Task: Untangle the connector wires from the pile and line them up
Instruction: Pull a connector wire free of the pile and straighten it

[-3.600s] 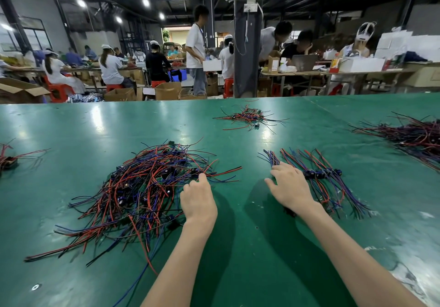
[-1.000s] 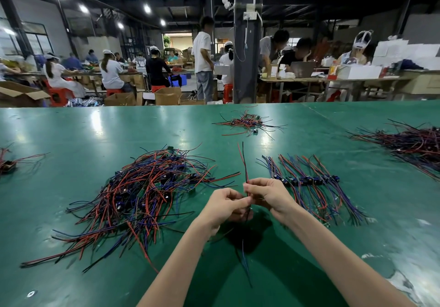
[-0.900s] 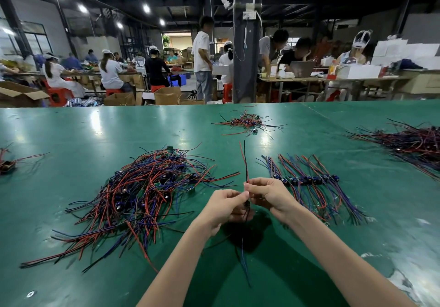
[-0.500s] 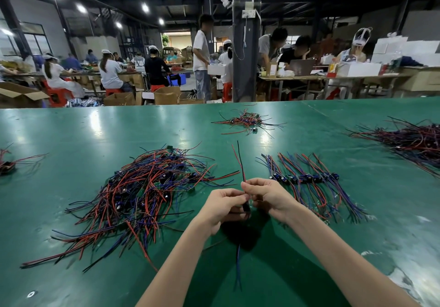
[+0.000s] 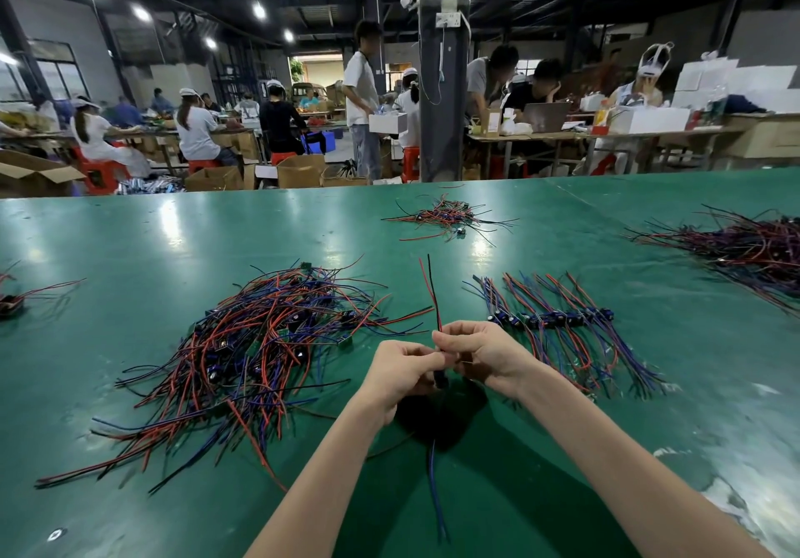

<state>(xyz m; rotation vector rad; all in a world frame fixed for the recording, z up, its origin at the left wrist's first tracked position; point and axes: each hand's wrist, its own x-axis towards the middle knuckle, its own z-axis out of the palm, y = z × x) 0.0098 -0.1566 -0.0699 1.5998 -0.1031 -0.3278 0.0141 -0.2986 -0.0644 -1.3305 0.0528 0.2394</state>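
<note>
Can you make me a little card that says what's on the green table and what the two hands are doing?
surface: green table
messy pile: tangled red, blue and black wires, left of the hands
neat row: wires laid side by side, dark connectors in a line, right of the hands
held wire: red and black ends point up, blue end hangs down
left hand: pinches the held wire
right hand: pinches the same wire

One head cam, wide-angle, first-person
Faces forward and down over the green table (image 5: 130, 246), left hand (image 5: 402, 369) and right hand (image 5: 482, 354) close at centre; edges bend, far hall (image 5: 225, 81) probably too soft to read.
</note>
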